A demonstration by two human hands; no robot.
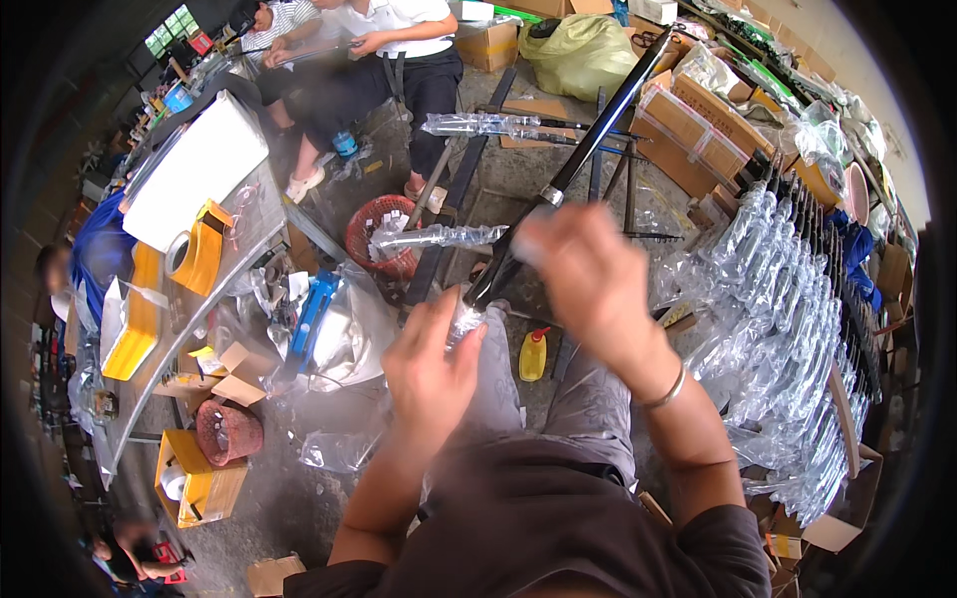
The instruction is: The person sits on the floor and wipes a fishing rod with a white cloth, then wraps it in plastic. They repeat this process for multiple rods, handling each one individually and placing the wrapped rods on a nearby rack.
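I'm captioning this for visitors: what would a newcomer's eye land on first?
Probably the long black rod, slanting up and to the right from the left hand, with the blurred right hand close by. Next, perhaps the heap of plastic-wrapped rods at the right, then the bright yellow bottle between the person's legs.

Left: grey table (261, 206) with white panel (204, 164), yellow cartons (143, 319) on top. Below, small reddish bin (229, 433) by open yellow box (219, 490). Centre: red basket (359, 237) holding scraps; yellow bottle (533, 356), red cap, on floor. Top: seated co-workers (414, 20), blue can (345, 144) near their feet, yellow-green sack (573, 58). Upper right: taped brown carton (683, 135).
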